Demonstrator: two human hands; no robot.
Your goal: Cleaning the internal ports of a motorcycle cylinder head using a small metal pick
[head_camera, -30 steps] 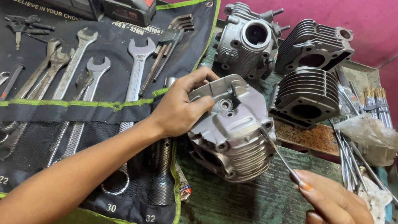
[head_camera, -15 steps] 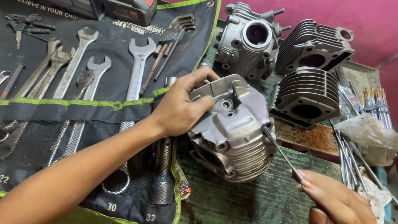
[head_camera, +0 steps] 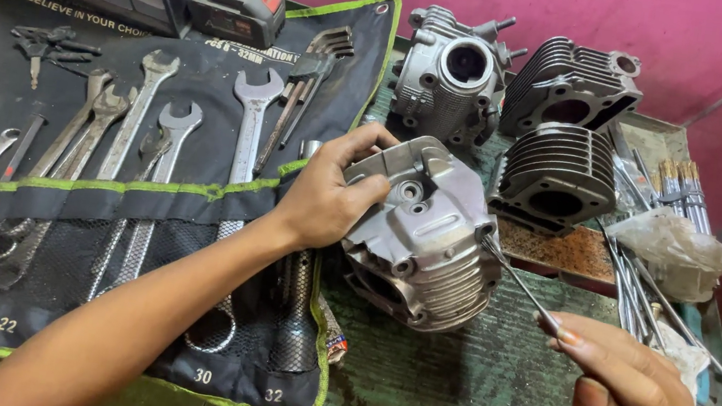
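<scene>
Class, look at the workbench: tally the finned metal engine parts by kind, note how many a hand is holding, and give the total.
Cylinder heads: 2, one held by the left hand at, one standing at the back
Dark finned cylinder blocks: 2, at and
Held by a hand: 1
Total: 4

Left hand: we are gripping the finned cylinder head [head_camera: 426, 234] with our left hand [head_camera: 330, 195], fingers curling over its upper edge.
Right hand: our right hand [head_camera: 631, 397] is pinching a thin metal rod [head_camera: 540, 312], its tip touching the head's right side.
Bench: the head is sitting tilted on the worn green table [head_camera: 466, 390].
Left of us: spanners are lying in a black tool roll [head_camera: 105, 190].
Behind: a second cylinder head [head_camera: 450, 76] and two finned cylinders [head_camera: 563, 168] are standing close together.
</scene>
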